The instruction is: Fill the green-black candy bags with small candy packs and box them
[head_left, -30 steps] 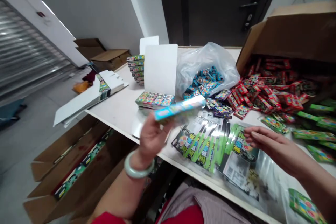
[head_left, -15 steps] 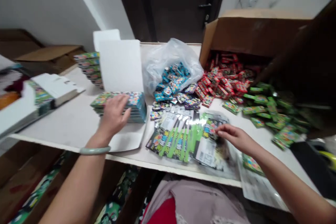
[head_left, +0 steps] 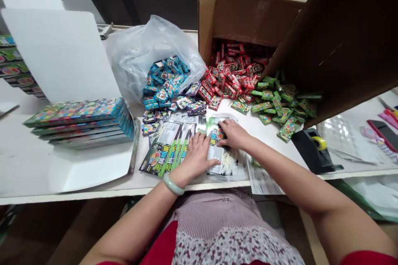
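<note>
My left hand (head_left: 195,159) lies flat on a row of printed green-and-black packets (head_left: 161,153), a pale bangle (head_left: 172,185) on its wrist. My right hand (head_left: 234,134) rests just beside it, fingers curled over a small green candy packet (head_left: 213,134) inside a clear plastic bag (head_left: 228,165). Neither hand grips anything I can see. Left of them sits a stack of flat colourful boxes (head_left: 81,122) on a white card (head_left: 90,169). Behind the hands lie heaps of blue, red and green packets.
A clear bag of blue packets (head_left: 146,45) and a brown carton (head_left: 248,16) spilling red packets (head_left: 230,78) stand at the back. A black tape dispenser (head_left: 314,149) sits to the right. Another box stack (head_left: 14,64) stands at far left. The white table's front edge (head_left: 93,193) runs below my arms.
My left hand has moved off the box stack onto the printed packets, next to my right hand. The view has turned down and right, bringing the tape dispenser into sight.
</note>
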{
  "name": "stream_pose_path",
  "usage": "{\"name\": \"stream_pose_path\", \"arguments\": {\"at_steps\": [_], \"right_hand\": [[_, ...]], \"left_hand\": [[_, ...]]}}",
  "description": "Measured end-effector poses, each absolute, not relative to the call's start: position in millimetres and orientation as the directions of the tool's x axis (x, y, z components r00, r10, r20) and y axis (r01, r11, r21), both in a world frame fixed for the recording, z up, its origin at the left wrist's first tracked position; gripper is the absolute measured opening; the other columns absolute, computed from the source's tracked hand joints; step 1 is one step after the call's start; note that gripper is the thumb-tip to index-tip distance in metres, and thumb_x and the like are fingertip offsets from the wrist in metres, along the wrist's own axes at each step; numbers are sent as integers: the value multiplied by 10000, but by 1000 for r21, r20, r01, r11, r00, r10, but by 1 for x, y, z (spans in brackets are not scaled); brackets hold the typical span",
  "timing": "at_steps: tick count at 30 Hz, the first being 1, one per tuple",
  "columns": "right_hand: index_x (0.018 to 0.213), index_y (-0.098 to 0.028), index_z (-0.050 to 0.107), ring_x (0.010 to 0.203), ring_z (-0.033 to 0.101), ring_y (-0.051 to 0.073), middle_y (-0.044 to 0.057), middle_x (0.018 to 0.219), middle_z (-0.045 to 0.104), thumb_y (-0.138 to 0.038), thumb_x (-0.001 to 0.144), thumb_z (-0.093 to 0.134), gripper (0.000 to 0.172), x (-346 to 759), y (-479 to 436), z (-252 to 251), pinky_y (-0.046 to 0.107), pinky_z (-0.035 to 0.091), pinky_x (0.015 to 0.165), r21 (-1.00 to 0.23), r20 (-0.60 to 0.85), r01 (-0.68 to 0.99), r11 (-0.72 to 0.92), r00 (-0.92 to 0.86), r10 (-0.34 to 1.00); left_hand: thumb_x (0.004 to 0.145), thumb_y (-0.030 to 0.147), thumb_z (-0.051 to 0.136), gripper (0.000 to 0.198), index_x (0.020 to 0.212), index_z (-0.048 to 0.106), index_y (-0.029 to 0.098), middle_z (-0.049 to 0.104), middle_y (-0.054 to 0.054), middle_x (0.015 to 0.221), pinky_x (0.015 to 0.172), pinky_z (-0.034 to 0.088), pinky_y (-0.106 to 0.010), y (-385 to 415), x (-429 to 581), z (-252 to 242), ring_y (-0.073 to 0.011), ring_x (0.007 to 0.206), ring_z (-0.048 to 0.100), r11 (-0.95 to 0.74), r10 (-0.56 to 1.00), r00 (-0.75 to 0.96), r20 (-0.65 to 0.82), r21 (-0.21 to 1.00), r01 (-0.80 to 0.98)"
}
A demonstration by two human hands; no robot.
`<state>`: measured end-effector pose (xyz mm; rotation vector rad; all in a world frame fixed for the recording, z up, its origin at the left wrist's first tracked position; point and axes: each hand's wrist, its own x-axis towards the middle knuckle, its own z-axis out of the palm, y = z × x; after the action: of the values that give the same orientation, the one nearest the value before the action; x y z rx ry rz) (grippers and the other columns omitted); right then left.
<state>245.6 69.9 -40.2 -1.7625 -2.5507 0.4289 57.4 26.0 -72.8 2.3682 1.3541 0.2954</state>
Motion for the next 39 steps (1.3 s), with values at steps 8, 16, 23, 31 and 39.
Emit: {"name": "stream_pose_path", "arguments": {"at_steps": [8,16,23,31,39], "right_hand": [[1344,-125,464,1212,445,364,206,1302,500,-430,693,772,782,249,87,-27,456,410,956,-144,-199,943,301,-325,925],[1359,-147,459,1233,457,359,188,1373,481,-504,732,713,765,270,94,-33,460,422,975,-167,-266,961,221,-260,928],[1421,-165,396,1384,251,399,173,1501,333,-507,736,712,829,276,89,-21,541,296,1081,-107,-170,943,316,-330,928],[1448,-208,359,1312,398,366,169,1477,355,-552,647,757,959,295,105,-43,485,371,1053,-280,-312,933,224,-309,898],[1407,-204,419,1247,474,317,154,1380,438,-497,670,760,863,311,109,-53,424,392,1041,-373,-267,895,243,-355,896]], "left_hand": [[816,362,651,557,1292,455,150,539,-160,1294,1101,198,-597,26,52,-68,-368,1292,378,-488,860,502,92,439,755],[813,154,601,391,1197,535,181,653,-83,1031,910,464,-447,56,48,-68,-252,1011,572,-385,914,367,173,659,647],[759,448,713,605,1264,488,202,542,-136,1265,1015,404,-510,29,22,-54,-307,1200,485,-642,701,691,175,577,505],[789,385,702,642,1337,437,181,456,-172,1396,1035,399,-522,13,42,-49,-359,1308,379,-821,483,874,53,375,430],[954,186,404,215,1045,594,146,673,-121,980,776,550,-364,26,40,-47,-202,910,629,-855,476,802,360,404,326]]}}
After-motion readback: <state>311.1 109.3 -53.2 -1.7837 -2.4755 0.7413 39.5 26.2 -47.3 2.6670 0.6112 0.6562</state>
